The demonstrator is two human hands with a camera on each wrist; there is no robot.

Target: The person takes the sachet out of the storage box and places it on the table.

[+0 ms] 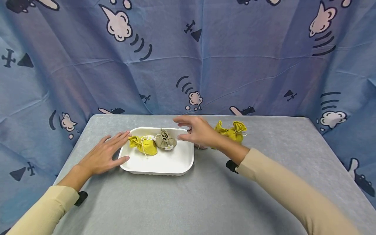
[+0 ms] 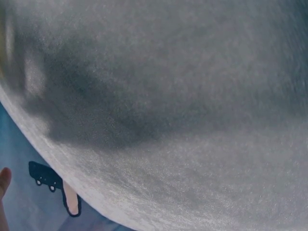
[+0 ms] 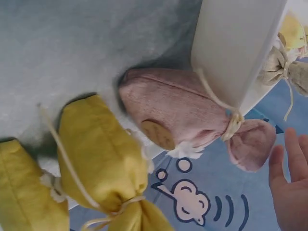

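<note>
Hands at white tray (image 1: 158, 164), nothing gripped.
Left hand (image 1: 102, 155) laid flat against tray; right hand (image 1: 198, 130) held spread above pink pouch (image 3: 178, 118).

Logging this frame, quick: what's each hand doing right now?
Left hand: open, fingers straight, touching the tray.
Right hand: open, holding nothing, above the pink pouch.

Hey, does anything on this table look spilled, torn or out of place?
Nothing looks spilled or torn. Two pouches, yellow and beige, lie in the white tray. A pink pouch rests against the tray's outer wall, with two more yellow pouches beside it. Both hands, left and right, hold nothing.
</note>
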